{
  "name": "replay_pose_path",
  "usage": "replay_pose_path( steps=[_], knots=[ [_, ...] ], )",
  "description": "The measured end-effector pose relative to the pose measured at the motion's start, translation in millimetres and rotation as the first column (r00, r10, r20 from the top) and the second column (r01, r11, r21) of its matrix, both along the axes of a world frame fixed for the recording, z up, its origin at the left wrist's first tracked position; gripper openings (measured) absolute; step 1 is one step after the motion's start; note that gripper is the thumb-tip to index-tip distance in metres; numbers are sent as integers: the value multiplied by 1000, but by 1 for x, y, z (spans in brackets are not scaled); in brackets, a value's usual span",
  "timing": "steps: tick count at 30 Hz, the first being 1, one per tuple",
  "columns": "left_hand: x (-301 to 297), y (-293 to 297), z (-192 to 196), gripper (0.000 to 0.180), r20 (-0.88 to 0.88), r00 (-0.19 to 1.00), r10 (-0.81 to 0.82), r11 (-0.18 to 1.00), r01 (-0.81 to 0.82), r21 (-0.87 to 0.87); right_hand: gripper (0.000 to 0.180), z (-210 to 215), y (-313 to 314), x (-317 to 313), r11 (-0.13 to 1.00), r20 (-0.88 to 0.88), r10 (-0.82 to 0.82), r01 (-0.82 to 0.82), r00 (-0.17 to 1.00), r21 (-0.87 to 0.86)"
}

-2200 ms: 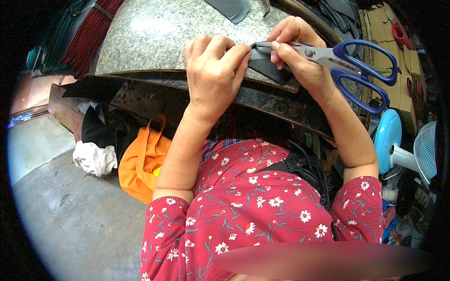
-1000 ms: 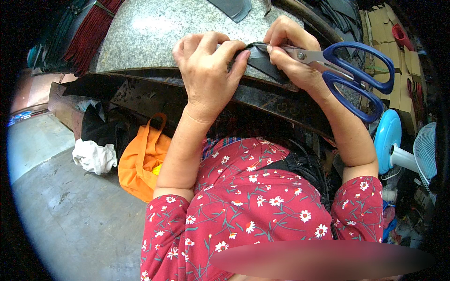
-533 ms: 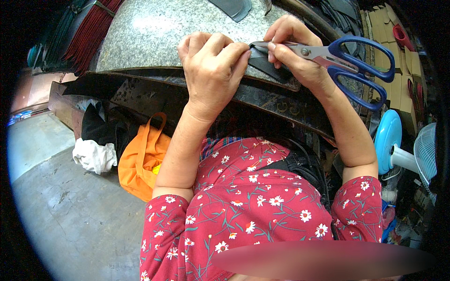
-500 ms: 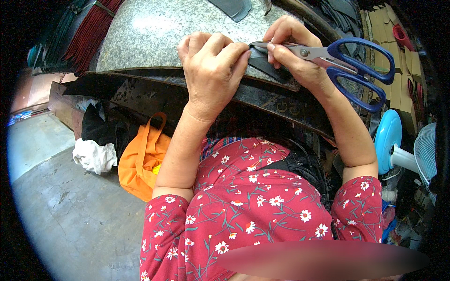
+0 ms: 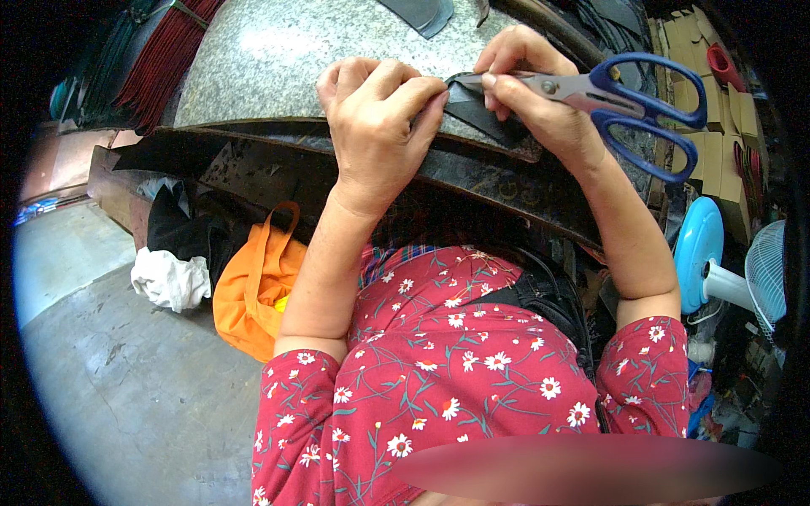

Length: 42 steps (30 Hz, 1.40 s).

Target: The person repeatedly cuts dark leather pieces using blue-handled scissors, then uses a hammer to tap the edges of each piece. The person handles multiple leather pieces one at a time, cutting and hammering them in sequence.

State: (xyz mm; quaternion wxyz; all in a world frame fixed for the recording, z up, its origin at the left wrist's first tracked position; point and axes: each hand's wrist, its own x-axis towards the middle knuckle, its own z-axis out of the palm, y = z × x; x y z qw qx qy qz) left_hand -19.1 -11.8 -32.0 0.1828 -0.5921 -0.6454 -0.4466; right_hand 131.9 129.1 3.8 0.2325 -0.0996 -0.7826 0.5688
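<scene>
1. The left hand [image 5: 375,126] lies on the near edge of the grey speckled stone tabletop [image 5: 278,59]. Its fingers are curled and pressed together, and the fingertips pinch the left end of a small dark flat piece of rubber-like material [image 5: 472,105].
2. The right hand [image 5: 540,101] holds a pair of large scissors with blue plastic handles and grey metal blades [image 5: 607,93]. The fingers are closed around the blades near the pivot, not through the handle loops; the handles point to the right, free in the air.
3. The tip of the blades meets the dark piece just beside the left fingertips. I cannot tell if the blades are apart or together there.
4. The dark piece rests on the tabletop edge, between both hands, above the dark rusty metal rim [image 5: 506,185] under the stone.
5. Below on the left, an orange cloth bag [image 5: 257,287] sits on the grey concrete floor [image 5: 110,371], touching a white crumpled cloth [image 5: 169,278].
6. On the right stand a light blue round fan [image 5: 700,253] and stacked brown cardboard pieces [image 5: 700,143].
</scene>
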Motion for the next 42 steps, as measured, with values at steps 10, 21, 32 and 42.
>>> replay_pose_path(
  steps=[10,21,32,42],
  knots=[
    [2,1,-3,11,17,1000,20,1000,-20,16,8,-6,0,-6,936,-30,-2,13,1000,351],
    [1,3,-6,11,10,1000,26,999,-26,27,4,-4,4,-6,986,3,106,-105,994,130],
    [-1,3,-4,11,-20,998,65,996,-66,-55,25,64,51,32,946,125,-265,283,956,-161],
    [-3,-2,-1,12,24,998,55,983,-50,-175,41,-9,152,135,436,153,-807,401,570,806]
  ],
)
